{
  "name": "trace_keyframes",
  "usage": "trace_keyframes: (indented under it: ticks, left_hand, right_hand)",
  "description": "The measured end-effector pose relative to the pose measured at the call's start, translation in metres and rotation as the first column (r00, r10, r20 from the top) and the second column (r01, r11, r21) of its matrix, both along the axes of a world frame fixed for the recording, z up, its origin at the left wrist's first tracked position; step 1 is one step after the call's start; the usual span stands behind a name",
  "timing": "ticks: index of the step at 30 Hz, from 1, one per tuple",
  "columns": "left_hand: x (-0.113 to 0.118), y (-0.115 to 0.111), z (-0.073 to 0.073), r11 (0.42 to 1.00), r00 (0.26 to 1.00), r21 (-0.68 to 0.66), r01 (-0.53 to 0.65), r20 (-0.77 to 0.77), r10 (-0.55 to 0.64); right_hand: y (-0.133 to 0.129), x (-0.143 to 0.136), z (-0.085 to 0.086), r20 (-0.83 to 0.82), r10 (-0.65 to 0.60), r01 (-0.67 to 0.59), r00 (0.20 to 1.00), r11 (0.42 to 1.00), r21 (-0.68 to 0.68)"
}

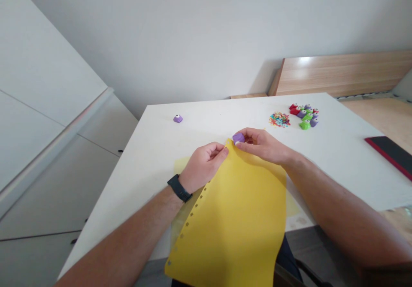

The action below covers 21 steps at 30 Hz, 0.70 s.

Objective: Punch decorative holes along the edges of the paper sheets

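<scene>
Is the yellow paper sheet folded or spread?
Spread, though slightly curved: the yellow paper sheet shows one broad face, star-shaped holes along one edge.

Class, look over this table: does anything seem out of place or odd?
One purple eyed piece sits alone at the back left of the white table, while similar pieces cluster on the right; that separation looks odd.

Bare forearms (328, 197), broad dark left wristband (179, 188), dark blue cloth (287, 257) below, probably trousers
</scene>
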State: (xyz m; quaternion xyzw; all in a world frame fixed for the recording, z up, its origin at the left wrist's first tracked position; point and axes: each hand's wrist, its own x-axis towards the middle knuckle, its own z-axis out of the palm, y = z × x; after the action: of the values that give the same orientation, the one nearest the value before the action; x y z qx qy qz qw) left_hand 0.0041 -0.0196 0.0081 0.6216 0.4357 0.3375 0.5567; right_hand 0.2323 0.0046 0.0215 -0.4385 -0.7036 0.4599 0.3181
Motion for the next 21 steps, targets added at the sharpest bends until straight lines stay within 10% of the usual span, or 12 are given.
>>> trace_keyframes:
  ticks: [21]
  left_hand:
    - [0.0011,0.0003,-0.0018,0.999,0.999,-0.041,-0.026,0.02,0.027]
  right_hand:
    - [-0.0005,0.0,-0.0028,-0.181,0.041,-0.068,0.983,0.988,-0.141]
